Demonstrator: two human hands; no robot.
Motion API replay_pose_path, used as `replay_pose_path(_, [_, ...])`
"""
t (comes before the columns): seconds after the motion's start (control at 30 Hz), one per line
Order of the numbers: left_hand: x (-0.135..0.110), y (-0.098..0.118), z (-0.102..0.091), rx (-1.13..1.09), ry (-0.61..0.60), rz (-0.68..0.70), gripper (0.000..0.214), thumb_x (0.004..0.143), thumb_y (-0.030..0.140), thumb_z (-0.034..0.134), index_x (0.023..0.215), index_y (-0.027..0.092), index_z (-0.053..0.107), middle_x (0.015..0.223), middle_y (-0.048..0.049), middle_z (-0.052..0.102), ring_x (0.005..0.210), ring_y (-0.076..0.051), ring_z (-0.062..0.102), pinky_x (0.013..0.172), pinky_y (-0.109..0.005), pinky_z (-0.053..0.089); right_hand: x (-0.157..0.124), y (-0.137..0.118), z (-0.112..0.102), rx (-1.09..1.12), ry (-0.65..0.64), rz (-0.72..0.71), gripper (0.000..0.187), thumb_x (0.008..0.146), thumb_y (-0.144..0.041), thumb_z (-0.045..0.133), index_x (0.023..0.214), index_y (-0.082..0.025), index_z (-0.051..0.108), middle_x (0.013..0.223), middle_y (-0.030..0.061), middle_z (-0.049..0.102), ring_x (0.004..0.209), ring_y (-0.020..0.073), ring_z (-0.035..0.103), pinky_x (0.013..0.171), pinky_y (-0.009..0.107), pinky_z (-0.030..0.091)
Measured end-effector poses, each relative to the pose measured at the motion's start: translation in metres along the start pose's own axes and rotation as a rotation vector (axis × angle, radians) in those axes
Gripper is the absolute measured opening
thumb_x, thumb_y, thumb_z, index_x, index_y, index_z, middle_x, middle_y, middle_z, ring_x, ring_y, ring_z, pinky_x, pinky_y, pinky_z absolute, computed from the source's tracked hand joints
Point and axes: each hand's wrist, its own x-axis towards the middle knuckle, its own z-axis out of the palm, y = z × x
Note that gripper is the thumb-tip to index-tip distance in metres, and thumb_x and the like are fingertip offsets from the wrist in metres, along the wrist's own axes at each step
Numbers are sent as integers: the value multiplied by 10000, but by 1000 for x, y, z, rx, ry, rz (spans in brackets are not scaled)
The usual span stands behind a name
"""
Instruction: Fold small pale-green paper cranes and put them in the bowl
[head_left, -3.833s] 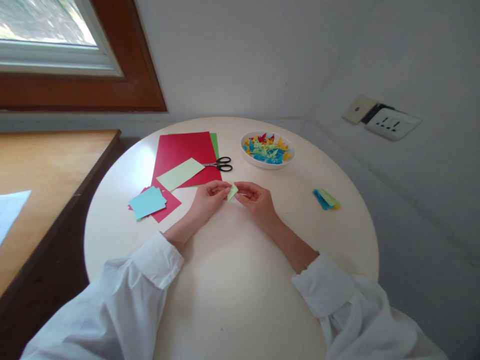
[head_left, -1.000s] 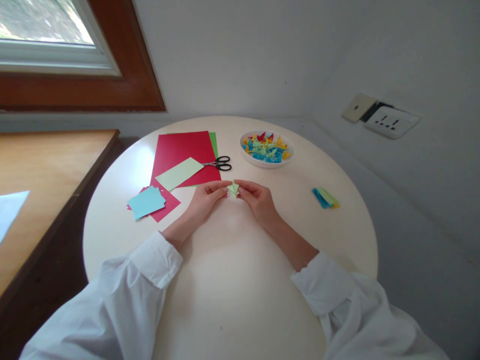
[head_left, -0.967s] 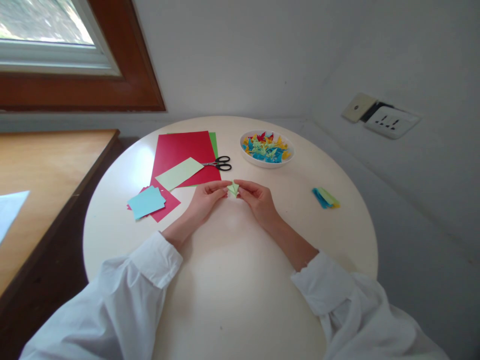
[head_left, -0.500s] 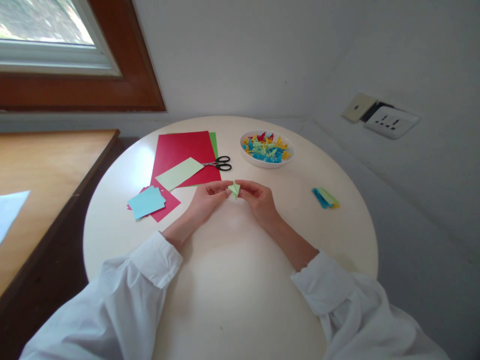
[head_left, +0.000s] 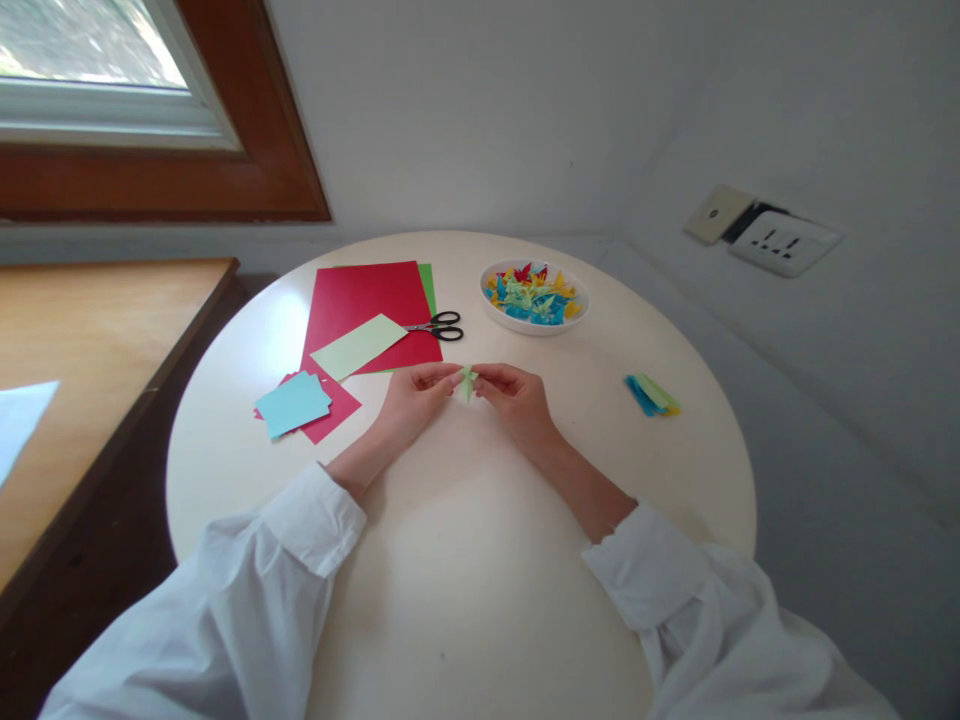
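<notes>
A small pale green folded paper piece (head_left: 467,384) is pinched between my two hands above the middle of the round white table (head_left: 480,560). My left hand (head_left: 417,396) grips its left side with thumb and forefinger. On the other side, the fingertips of my right hand (head_left: 517,398) close on it too. Its narrow tip points down toward me, and part of it is hidden by the fingers. Just beyond my left hand lie a pale green paper strip (head_left: 360,346) and black-handled scissors (head_left: 442,327), both over a large red sheet (head_left: 367,295).
A white bowl (head_left: 501,320) of colourful folded paper pieces stands behind my hands. Light blue paper squares (head_left: 294,405) lie at left over red ones (head_left: 334,410). Several small folded papers (head_left: 651,395) rest at right. A wooden desk (head_left: 112,340) stands left, walls behind and right.
The paper piece has gone from a flat kite-like diamond to a narrower shape with its sides spread out. My thumbs have shifted slightly on it; everything else stays put.
</notes>
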Motion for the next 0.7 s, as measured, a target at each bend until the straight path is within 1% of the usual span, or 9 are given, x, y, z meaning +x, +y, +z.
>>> replay_pose_path(0.13, [-1,2,1,40,-10,31,302,690,391,675,858,144,720,829,-68,716,754,-175,627,685,-257,467,-1,-2,1,-1,1,10,147,600,-307,712,702,-201,706,696,3,707,639,139,622,654,293,501])
replay_pose_path(0.27, [-2,5,3,39,6,33,299,662,384,696,831,138,718,836,-73,715,763,-187,630,698,-267,466,0,-1,1,-27,7,14,173,605,-341,710,698,-196,701,676,5,698,643,144,619,640,292,495])
replay_pose_path(0.4, [-2,5,3,42,18,28,283,660,387,694,797,140,722,777,-61,708,709,-169,618,658,-250,451,0,0,1,-46,-5,9,193,614,-356,705,718,-193,697,693,10,698,657,147,624,650,295,498])
replay_pose_path(0.57, [-1,3,2,75,53,38,259,666,373,686,767,138,720,719,-45,695,634,-142,589,585,-229,421,0,1,1,-97,2,-2,189,619,-343,704,734,-195,695,777,30,697,735,162,637,689,296,506])
replay_pose_path(0.7, [-2,5,3,59,53,12,263,653,386,689,721,133,708,668,-32,677,588,-128,562,552,-223,400,0,2,1,-100,20,-19,154,623,-317,694,699,-183,687,753,29,683,721,159,629,681,287,502])
